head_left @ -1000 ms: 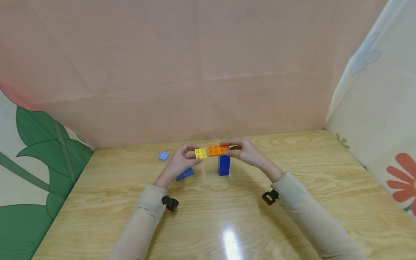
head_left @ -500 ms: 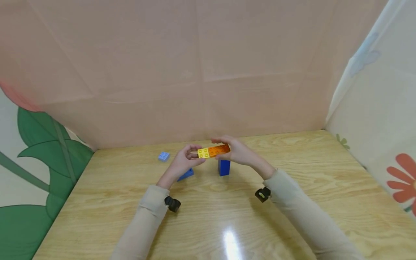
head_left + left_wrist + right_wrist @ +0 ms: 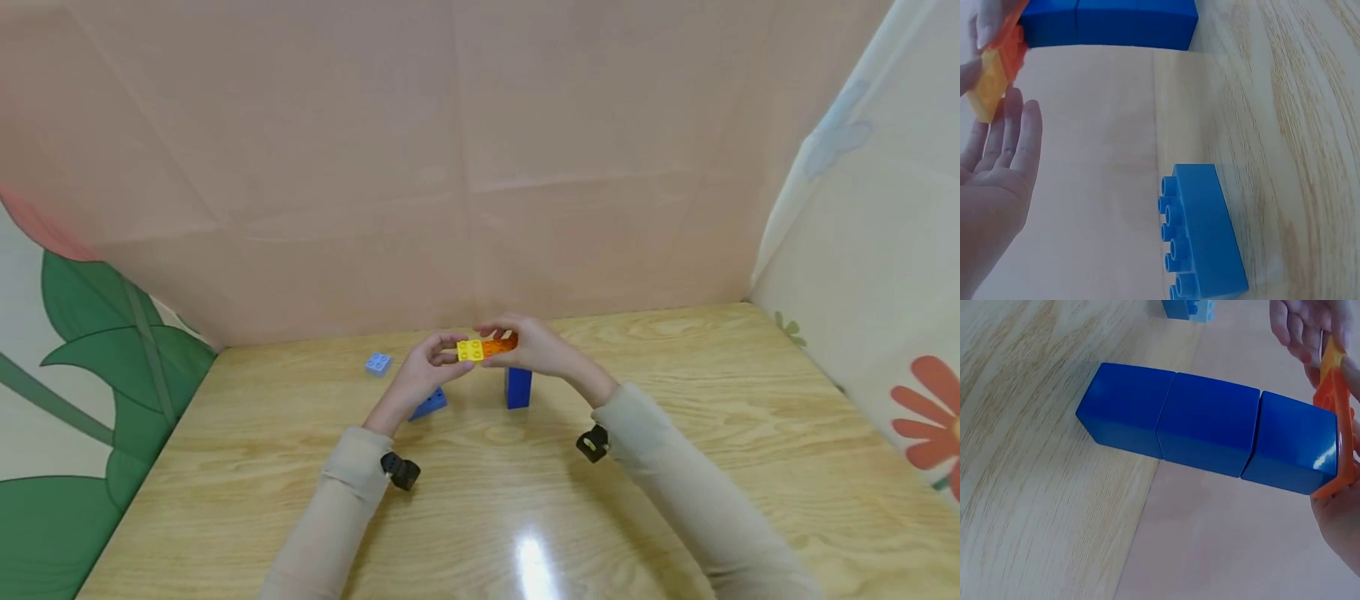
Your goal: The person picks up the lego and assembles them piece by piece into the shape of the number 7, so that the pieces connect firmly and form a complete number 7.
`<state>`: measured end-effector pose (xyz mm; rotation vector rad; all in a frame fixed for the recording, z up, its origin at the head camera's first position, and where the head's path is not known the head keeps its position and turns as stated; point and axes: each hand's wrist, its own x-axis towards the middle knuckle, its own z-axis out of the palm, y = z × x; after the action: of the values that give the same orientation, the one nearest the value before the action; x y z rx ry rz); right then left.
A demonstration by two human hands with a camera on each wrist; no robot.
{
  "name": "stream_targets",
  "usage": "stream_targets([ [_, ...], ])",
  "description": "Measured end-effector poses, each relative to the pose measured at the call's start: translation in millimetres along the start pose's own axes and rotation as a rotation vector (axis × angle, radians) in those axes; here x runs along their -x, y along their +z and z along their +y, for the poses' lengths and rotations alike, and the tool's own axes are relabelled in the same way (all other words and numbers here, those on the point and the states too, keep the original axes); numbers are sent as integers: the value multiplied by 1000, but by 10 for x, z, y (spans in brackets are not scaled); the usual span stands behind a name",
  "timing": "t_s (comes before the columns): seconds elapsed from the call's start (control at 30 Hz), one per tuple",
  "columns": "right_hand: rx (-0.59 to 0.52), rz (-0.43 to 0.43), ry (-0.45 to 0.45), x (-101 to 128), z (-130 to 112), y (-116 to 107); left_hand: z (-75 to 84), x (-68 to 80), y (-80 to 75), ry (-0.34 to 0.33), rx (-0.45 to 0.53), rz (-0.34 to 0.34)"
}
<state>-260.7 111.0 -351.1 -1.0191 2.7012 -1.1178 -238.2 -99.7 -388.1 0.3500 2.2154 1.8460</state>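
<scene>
The yellow block (image 3: 470, 351) and the orange block (image 3: 501, 345) are up in the air, over the middle of the table (image 3: 675, 467), just above the tall blue tower (image 3: 517, 387). They sit side by side, and the yellow one looks to lie partly on the orange one, though I cannot tell if they are pushed together.

The left hand (image 3: 424, 372) pinches the yellow block by its left edge, fingers bent around it. In the left wrist view the other fingers (image 3: 1013, 134) lie straight and loose under it. The right hand (image 3: 536, 350) holds the orange block from the right side with curled fingers. Each hand holds only an edge, so I think this keeps the bumpy tops free to meet.

The blue tower stands up straight on the table right under the orange block. In the right wrist view the orange block (image 3: 1335, 419) seems to touch the tower's top (image 3: 1297, 450), but I cannot be sure.

Counting: one yellow block, one orange block. The tower is made of three dark blue blocks stacked up. One more blue block (image 3: 428, 403) lies on the table near the left hand. One small light blue block (image 3: 378, 362) sits far left by itself. Two hands, two tan sleeves (image 3: 330, 508), and a small black camera (image 3: 400, 472) on each wrist.
</scene>
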Motion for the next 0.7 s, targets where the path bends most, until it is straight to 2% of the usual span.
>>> stream_targets([
  [0.3,-15,5,-3,-47,4,46,-5,-8,-9,-8,-7,16],
  [0.5,-24,-9,-1,-42,-21,61,1,-2,-29,-20,-60,37],
  [0.7,-18,-6,11,-47,-19,63,18,8,-56,10,-63,1],
])
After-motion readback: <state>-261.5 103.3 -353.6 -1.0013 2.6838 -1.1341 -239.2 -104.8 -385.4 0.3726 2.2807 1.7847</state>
